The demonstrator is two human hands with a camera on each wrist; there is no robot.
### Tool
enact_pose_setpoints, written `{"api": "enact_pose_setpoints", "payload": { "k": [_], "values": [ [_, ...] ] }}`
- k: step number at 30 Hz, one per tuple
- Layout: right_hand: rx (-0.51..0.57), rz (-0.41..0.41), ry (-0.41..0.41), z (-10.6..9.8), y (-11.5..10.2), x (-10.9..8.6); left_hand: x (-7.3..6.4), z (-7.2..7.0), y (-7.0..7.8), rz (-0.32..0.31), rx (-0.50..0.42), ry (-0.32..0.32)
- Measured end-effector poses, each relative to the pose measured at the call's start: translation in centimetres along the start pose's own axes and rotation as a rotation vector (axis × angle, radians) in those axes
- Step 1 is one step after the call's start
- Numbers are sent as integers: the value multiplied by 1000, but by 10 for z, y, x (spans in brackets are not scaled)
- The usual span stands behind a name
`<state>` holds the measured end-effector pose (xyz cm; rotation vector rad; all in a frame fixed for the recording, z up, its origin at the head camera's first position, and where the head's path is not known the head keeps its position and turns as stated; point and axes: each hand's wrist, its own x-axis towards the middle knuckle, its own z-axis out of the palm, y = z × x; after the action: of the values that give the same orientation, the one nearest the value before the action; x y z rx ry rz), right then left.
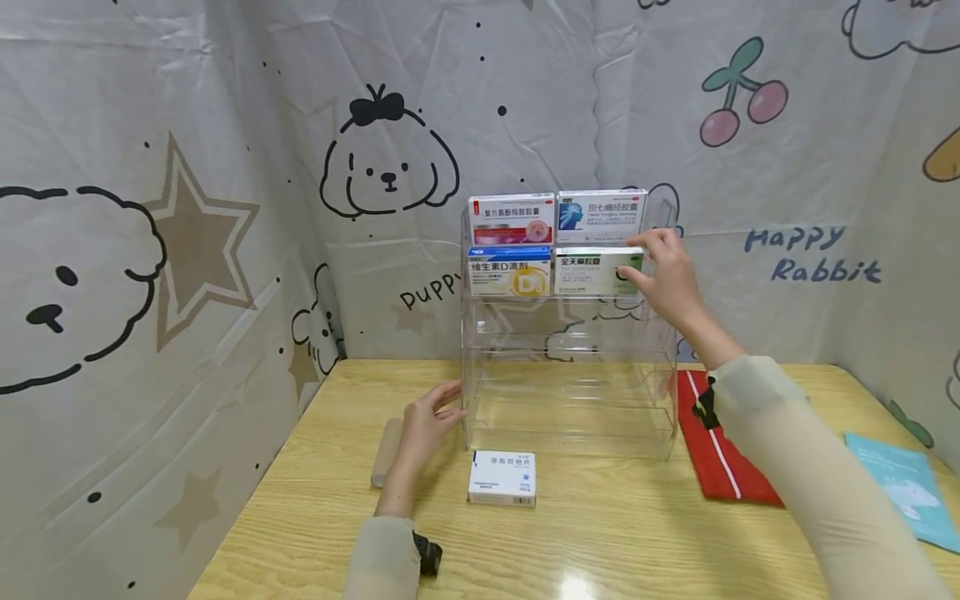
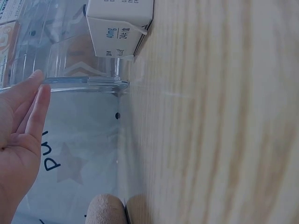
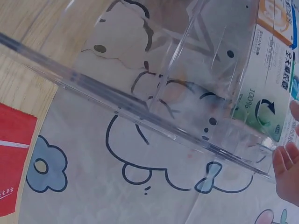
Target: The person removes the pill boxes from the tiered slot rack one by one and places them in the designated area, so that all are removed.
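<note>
A clear acrylic tiered rack stands on the table. Its upper two tiers hold a red-and-white medicine box, a blue-and-white medicine box, a yellow-and-blue vitamin D box and a green-and-white medicine box. My right hand pinches the green-and-white box at its right end, thumb over its front and index finger at its top edge. With fairly straight fingers, my left hand touches the rack's left side panel, low down. Before the rack lies a white medicine box.
A beige cylinder lies beside my left hand. To the rack's right lie a red cloth-like item with a white stripe and a light-blue packet. Printed fabric hangs behind and beside the wooden table.
</note>
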<state>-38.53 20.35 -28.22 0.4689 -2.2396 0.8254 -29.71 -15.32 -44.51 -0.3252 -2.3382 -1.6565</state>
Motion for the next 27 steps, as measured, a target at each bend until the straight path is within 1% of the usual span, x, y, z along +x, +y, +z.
{"api": "enact_pose_setpoints", "payload": {
  "k": [5, 11, 15, 18, 23, 27],
  "values": [
    [-66, 53, -51, 1, 3, 4, 0, 0, -3, 17, -11, -5],
    [-134, 70, -143, 2, 2, 10, -1, -2, -2, 31, -5, -8],
    [-169, 71, -179, 2, 2, 11, -1, -2, 0, 21, -5, -17],
    [-176, 59, -178, 3, 4, 11, -1, -1, 0, 18, -6, -17],
    [-151, 38, -138, 6, 6, 10, 0, -1, -2, 33, 5, -10],
    [-138, 30, -120, 7, 5, 10, 0, -1, -3, 27, -4, -8]
  ]
}}
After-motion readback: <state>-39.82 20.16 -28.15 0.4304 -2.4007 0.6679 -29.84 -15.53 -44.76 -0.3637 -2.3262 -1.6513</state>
